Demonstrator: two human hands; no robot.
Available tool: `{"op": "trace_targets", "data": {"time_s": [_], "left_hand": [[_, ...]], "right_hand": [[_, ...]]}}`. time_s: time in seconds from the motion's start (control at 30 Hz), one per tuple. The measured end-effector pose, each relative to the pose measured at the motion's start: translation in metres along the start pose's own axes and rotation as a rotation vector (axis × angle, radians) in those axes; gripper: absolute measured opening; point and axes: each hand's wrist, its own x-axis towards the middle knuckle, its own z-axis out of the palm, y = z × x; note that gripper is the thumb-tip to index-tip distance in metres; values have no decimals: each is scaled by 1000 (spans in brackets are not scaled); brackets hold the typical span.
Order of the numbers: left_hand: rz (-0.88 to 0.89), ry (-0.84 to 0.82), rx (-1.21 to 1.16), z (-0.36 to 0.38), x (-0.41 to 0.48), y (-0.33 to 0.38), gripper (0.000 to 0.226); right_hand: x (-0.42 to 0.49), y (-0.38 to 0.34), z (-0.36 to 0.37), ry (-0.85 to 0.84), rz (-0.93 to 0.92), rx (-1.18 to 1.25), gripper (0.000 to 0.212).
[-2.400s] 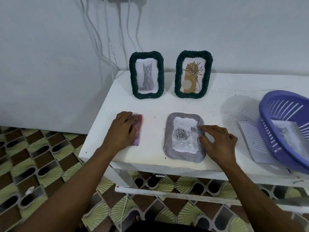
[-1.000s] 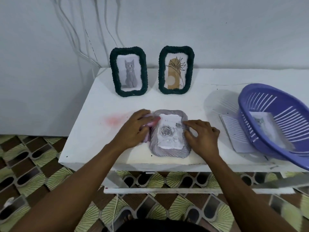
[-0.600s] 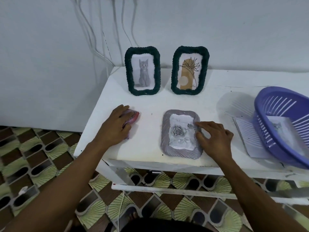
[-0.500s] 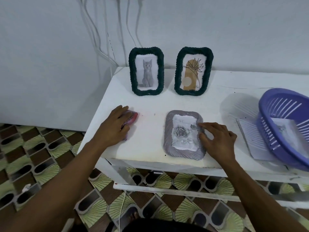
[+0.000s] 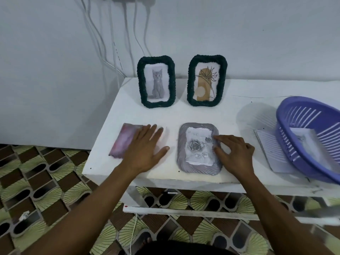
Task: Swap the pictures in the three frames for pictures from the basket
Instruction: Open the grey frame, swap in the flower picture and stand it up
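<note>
A grey frame (image 5: 199,168) lies flat near the table's front edge with a rose picture (image 5: 198,147) in it. My right hand (image 5: 234,153) rests on the frame's right side, its fingertips touching the picture's edge. To the left a pink picture (image 5: 125,139) lies flat on the table, and my left hand (image 5: 145,150) presses on its right part with straight, spread fingers. Two dark green frames stand at the back: one with a cat picture (image 5: 157,82), one with a plant drawing (image 5: 207,83).
A purple basket (image 5: 296,118) with a picture (image 5: 309,142) inside stands tilted at the right, over a sheet of paper (image 5: 270,148). The white table (image 5: 239,107) ends close in front of me. Cables hang down the wall behind. Patterned floor lies below.
My left hand has flattened out over the pink picture, which now lies flat and spread on the table. My right hand has stayed at the grey frame's right side.
</note>
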Motion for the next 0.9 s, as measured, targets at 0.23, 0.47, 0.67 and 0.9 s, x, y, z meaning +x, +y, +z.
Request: {"op": "trace_targets", "data": {"time_s": [0.23, 0.47, 0.67, 0.9], "left_hand": [[-90, 33, -611, 22, 13, 86, 57], [-243, 151, -1104, -1, 40, 104, 41], [-33, -251, -1467, -51, 83, 103, 36], [178, -212, -1413, -77, 181, 137, 55]], "right_hand": [[2, -1, -7, -19, 48, 128, 29], [14, -3, -33, -95, 269, 742, 44], [49, -12, -93, -82, 209, 953, 47], [113, 20, -139, 103, 80, 867, 46]]}}
